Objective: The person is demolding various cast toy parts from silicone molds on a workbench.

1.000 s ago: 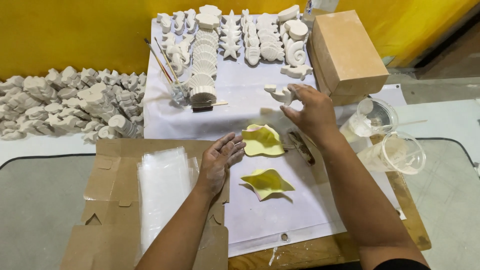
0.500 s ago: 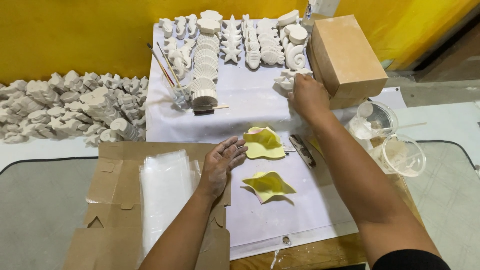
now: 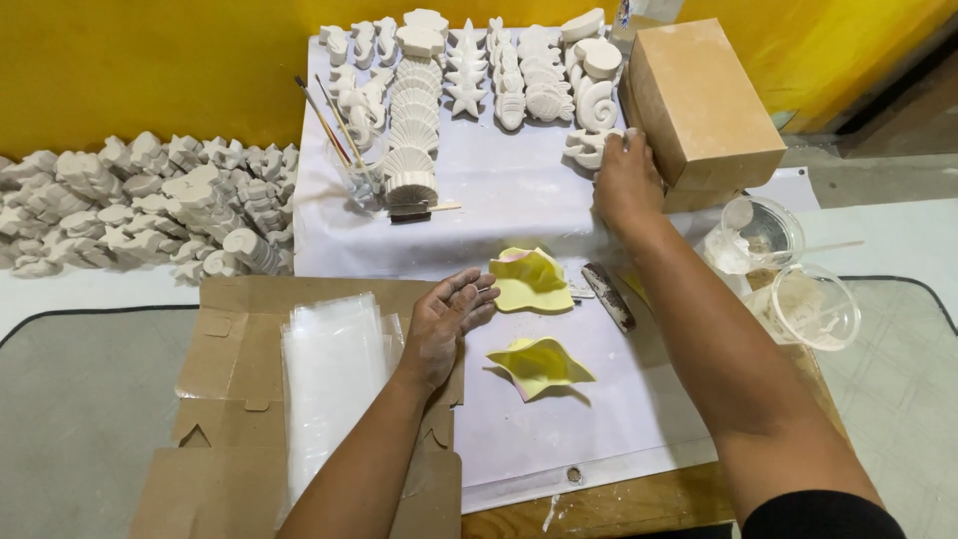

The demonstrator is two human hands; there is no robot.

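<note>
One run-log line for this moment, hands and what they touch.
left hand: open, resting on cardboard beside yellow mould | right hand: on white plaster cast beside tan block

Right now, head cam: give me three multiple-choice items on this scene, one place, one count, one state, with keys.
1. Where does the right hand rest?
A. On a white plaster figure beside the tan cardboard box
B. In a clear plastic cup
C. On the clear plastic bags

2. How many soft yellow rubber moulds lie on the white sheet?
A. One
B. Two
C. Four

3. The left hand is:
A. Fisted
B. Open, flat
C. Gripping brushes

Key: 1 A, fingers on the figure by the box. 2 B, moulds and. 3 B, fingers spread, empty.
</note>
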